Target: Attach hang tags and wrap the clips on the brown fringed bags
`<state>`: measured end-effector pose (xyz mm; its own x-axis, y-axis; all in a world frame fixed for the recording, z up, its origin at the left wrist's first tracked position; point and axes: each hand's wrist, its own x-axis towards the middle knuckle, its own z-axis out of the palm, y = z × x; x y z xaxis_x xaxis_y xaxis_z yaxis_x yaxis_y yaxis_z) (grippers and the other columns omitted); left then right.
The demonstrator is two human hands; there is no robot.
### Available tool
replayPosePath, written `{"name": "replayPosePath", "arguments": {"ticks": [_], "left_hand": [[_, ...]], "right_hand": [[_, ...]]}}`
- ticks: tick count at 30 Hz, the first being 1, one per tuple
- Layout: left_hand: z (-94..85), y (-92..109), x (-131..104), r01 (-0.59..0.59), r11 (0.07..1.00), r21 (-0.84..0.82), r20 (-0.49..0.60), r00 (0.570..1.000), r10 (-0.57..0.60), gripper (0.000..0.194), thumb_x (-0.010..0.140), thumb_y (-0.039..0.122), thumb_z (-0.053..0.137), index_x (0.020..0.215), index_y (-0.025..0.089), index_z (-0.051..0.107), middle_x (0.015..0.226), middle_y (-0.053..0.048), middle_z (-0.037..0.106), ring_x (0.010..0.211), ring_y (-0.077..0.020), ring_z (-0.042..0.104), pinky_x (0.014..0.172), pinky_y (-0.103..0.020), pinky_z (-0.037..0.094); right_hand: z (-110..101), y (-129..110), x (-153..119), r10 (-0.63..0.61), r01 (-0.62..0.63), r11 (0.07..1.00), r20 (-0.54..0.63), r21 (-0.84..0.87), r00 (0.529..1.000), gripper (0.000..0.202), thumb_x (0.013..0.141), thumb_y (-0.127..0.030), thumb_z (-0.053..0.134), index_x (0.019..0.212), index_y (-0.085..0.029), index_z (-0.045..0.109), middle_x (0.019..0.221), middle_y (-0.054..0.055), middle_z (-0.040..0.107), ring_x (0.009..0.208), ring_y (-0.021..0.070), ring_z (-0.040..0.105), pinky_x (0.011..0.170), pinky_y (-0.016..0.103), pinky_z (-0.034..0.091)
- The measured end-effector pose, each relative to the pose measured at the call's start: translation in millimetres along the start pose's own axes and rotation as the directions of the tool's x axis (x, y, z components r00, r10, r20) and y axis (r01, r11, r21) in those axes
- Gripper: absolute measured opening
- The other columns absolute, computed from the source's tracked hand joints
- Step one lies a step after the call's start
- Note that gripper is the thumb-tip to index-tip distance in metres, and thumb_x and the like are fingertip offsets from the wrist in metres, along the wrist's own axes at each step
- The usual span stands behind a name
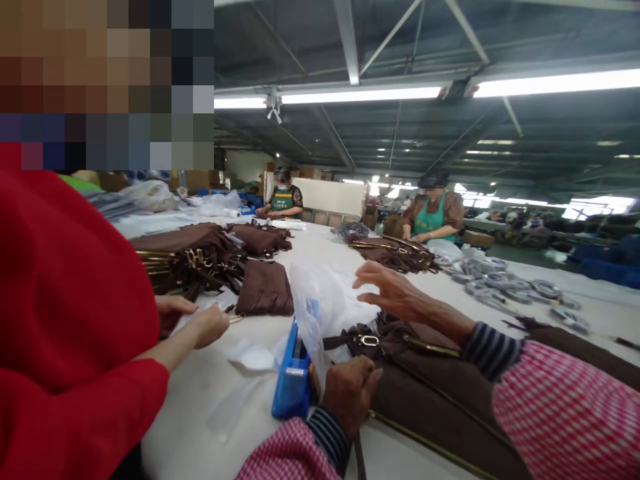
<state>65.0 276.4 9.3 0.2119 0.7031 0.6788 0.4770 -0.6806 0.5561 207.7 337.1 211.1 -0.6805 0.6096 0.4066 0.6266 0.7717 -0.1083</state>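
Observation:
My left hand (pixel 351 393) is closed, with fingers curled, beside a blue tape dispenser (pixel 293 380). What it grips, if anything, is hidden; a dark strap (pixel 359 457) hangs just below it. My right hand (pixel 387 290) reaches out with fingers apart over clear plastic bags (pixel 325 300), at their right edge. Whether it touches them I cannot tell. Under my forearms lie brown fabric bags (pixel 430 393) with gold zippers and a gold oval ring (pixel 369 341).
At left, a co-worker in a red top (pixel 75 300) handles white material beside a brown pouch (pixel 265 288). Piles of brown bags (pixel 195 240) lie on the white table (pixel 315 240). Grey coiled bundles (pixel 493 280) lie right. Two people in green aprons work across the table.

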Motion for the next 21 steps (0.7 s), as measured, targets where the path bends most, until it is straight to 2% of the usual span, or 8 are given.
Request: {"name": "replayPosePath", "arguments": {"ticks": [3, 7, 9, 10, 13, 17, 19, 21], "left_hand": [[-5.5, 3.0, 0.2, 0.010, 1.000, 0.008, 0.074, 0.997, -0.011, 0.024, 0.098, 0.034, 0.051, 0.081, 0.021, 0.062, 0.072, -0.001, 0.068, 0.067, -0.0159, 0.066, 0.062, -0.026, 0.043], [-10.7, 3.1, 2.6, 0.057, 0.998, 0.026, 0.137, 0.989, -0.060, 0.031, 0.100, 0.038, 0.046, 0.082, 0.020, 0.064, 0.075, -0.002, 0.068, 0.072, -0.0165, 0.065, 0.067, -0.027, 0.042], [-11.2, 0.9, 5.3, 0.071, 0.997, 0.021, 0.166, 0.983, -0.073, 0.032, 0.099, 0.040, 0.047, 0.083, 0.019, 0.064, 0.077, -0.002, 0.067, 0.073, -0.0173, 0.064, 0.069, -0.028, 0.042], [-11.3, -0.2, 6.6, 0.077, 0.997, 0.015, 0.178, 0.981, -0.078, 0.032, 0.098, 0.041, 0.047, 0.083, 0.019, 0.064, 0.079, -0.002, 0.067, 0.074, -0.0177, 0.064, 0.070, -0.029, 0.042], [-12.5, -1.6, 10.1, 0.092, 0.996, -0.003, 0.218, 0.972, -0.089, 0.032, 0.097, 0.043, 0.047, 0.083, 0.019, 0.063, 0.081, -0.003, 0.067, 0.077, -0.0186, 0.062, 0.072, -0.030, 0.042], [-15.2, 0.1, 13.2, 0.132, 0.991, 0.006, 0.298, 0.946, -0.128, 0.034, 0.095, 0.046, 0.048, 0.080, 0.019, 0.063, 0.081, -0.003, 0.065, 0.080, -0.0201, 0.061, 0.072, -0.031, 0.042], [-15.8, 1.2, 14.2, 0.155, 0.988, 0.019, 0.332, 0.931, -0.153, 0.034, 0.094, 0.047, 0.049, 0.079, 0.019, 0.063, 0.081, -0.002, 0.065, 0.081, -0.0204, 0.061, 0.071, -0.031, 0.042], [-16.0, 2.1, 14.8, 0.170, 0.985, 0.028, 0.358, 0.918, -0.168, 0.034, 0.094, 0.047, 0.050, 0.079, 0.020, 0.063, 0.081, -0.002, 0.065, 0.080, -0.0204, 0.060, 0.070, -0.032, 0.042]], "right_hand": [[-11.7, 23.2, -82.2, 0.254, -0.259, 0.965, 0.103, 0.039, 0.962, 0.022, 0.093, -0.037, 0.058, 0.090, -0.021, 0.073, 0.097, 0.005, 0.066, 0.080, 0.0172, 0.062, 0.075, 0.030, 0.046], [-28.0, 45.6, -172.6, 0.558, -0.559, 0.827, 0.034, 0.052, 0.829, 0.029, 0.088, -0.039, 0.057, 0.084, -0.015, 0.075, 0.084, 0.007, 0.070, 0.076, 0.0199, 0.062, 0.070, 0.031, 0.045], [-29.5, 48.3, -207.9, 0.639, -0.638, 0.767, 0.014, 0.065, 0.769, 0.031, 0.088, -0.038, 0.056, 0.080, -0.014, 0.074, 0.077, 0.006, 0.069, 0.072, 0.0199, 0.061, 0.067, 0.031, 0.045], [-28.0, 46.3, -222.2, 0.655, -0.654, 0.754, 0.010, 0.061, 0.756, 0.031, 0.088, -0.037, 0.055, 0.080, -0.014, 0.074, 0.077, 0.006, 0.069, 0.072, 0.0198, 0.061, 0.068, 0.031, 0.045], [-16.6, 28.3, -250.2, 0.624, -0.624, 0.781, 0.000, -0.008, 0.781, 0.021, 0.089, -0.030, 0.057, 0.086, -0.017, 0.072, 0.089, 0.006, 0.068, 0.083, 0.0201, 0.062, 0.077, 0.033, 0.047], [1.3, 3.7, -254.9, 0.500, -0.490, 0.852, 0.007, -0.186, 0.866, 0.015, 0.093, -0.025, 0.057, 0.103, -0.022, 0.068, 0.111, 0.008, 0.064, 0.105, 0.0235, 0.057, 0.094, 0.038, 0.046], [6.4, 5.9, -246.6, 0.445, -0.433, 0.861, -0.017, -0.266, 0.895, 0.017, 0.095, -0.026, 0.056, 0.109, -0.022, 0.065, 0.118, 0.009, 0.061, 0.111, 0.0249, 0.053, 0.099, 0.040, 0.044], [10.1, 19.7, -234.5, 0.444, -0.436, 0.840, -0.052, -0.322, 0.894, 0.022, 0.096, -0.029, 0.056, 0.116, -0.020, 0.061, 0.122, 0.011, 0.059, 0.113, 0.0259, 0.051, 0.099, 0.040, 0.043]]}}
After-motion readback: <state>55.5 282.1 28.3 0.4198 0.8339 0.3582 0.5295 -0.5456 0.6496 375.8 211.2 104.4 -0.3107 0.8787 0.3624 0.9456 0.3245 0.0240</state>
